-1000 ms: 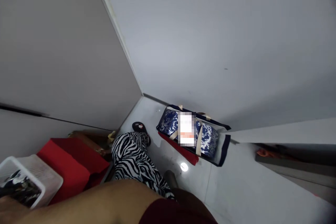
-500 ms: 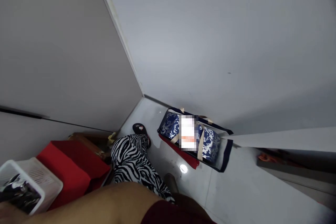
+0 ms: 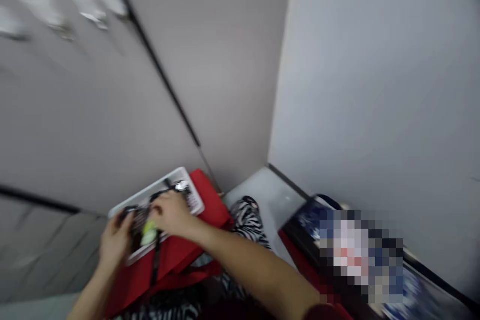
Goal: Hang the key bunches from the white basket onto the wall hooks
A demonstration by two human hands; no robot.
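A white plastic basket holding dark things rests on a red box at the lower left. My left hand wraps its fingers over the basket's near left edge. My right hand lies over the basket's contents with its fingers bent down among them; what they hold is blurred. A small yellow-green thing shows between the two hands. A black strap hangs down over the red box below my right hand. The whole picture is smeared by motion.
Grey cabinet doors fill the left, a pale wall the right. Zebra-striped trouser legs and a dark slipper are on the pale floor. A blue-and-white patterned bag stands at the lower right.
The view has swung left and tilted. Both hands have come into sight at the white basket, which was at the lower left edge before. The bag now sits at the lower right.
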